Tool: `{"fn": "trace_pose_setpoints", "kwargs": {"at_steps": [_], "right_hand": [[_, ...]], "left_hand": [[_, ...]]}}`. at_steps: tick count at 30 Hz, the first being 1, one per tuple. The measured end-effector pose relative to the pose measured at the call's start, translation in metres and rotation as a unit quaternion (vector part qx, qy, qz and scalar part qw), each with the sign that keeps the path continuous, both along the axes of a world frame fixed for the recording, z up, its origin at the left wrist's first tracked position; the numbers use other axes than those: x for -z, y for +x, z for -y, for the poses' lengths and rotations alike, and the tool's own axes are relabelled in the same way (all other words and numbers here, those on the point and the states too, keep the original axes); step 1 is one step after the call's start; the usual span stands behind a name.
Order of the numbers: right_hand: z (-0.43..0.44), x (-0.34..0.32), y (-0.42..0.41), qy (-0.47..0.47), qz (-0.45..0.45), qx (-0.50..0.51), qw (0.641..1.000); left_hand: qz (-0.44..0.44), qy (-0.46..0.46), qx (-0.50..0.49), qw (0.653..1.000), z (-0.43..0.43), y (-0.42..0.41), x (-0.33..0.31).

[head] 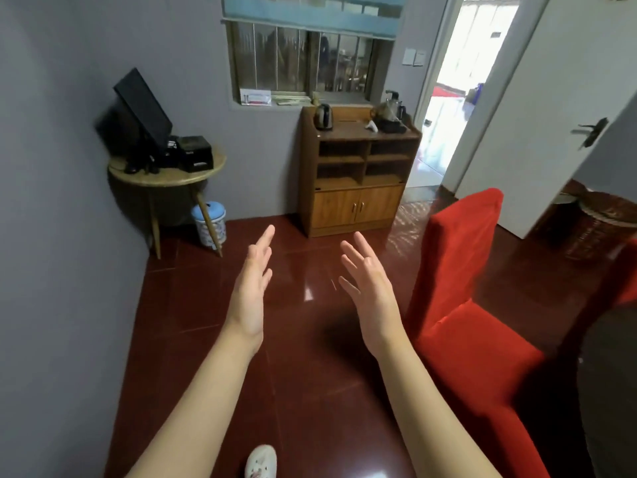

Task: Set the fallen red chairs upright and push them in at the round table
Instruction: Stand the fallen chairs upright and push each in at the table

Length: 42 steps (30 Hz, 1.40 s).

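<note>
Hands, left [250,294] and right [370,298], hang spread and empty over the floor [303,391], seemingly free to reach, while an upright red chair [462,288] stands right beside the dark table [610,391], cabinet [358,174] beyond.

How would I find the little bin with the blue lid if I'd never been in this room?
Look at the grey wall on the left, where a small round wooden table holds a black monitor. On the dark red tiled floor beside the table's slanted leg stands the small white bin with a light blue lid. It is the only blue-topped thing down there.
</note>
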State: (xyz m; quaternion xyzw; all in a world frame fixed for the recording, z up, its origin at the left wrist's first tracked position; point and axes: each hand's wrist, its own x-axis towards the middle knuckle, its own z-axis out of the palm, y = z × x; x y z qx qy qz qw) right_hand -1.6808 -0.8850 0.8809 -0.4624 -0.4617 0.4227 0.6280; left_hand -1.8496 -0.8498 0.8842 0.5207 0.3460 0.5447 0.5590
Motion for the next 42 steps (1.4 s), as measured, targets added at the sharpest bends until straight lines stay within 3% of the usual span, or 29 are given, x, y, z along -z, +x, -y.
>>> {"fn": "trace_pose_setpoints", "kwargs": {"at_steps": [7,14,22,31,36,42], "right_hand": [[-0.19,-0.009,0.041,0.016,-0.008,0.062,0.998],[-0.315,-0.007,0.112,0.032,-0.019,0.139,0.99],[-0.501,-0.004,0.262,0.054,-0.045,0.221,0.973],[-0.633,-0.014,0.431,0.052,-0.044,0.288,0.955],[-0.681,-0.018,0.57,0.048,-0.037,0.394,0.917],[-0.685,-0.039,0.715,0.06,-0.031,0.547,0.835]], "left_hand": [[-0.013,0.007,0.088,0.996,-0.209,0.051,-0.022],[-0.041,0.024,0.164,0.985,-0.35,0.132,-0.031],[-0.031,0.016,0.219,0.975,-0.545,0.287,-0.026],[0.003,0.008,0.267,0.964,-0.701,0.463,-0.028],[0.054,0.016,0.341,0.938,-0.791,0.607,-0.018],[0.053,0.0,0.521,0.852,-0.829,0.815,-0.041]]}}
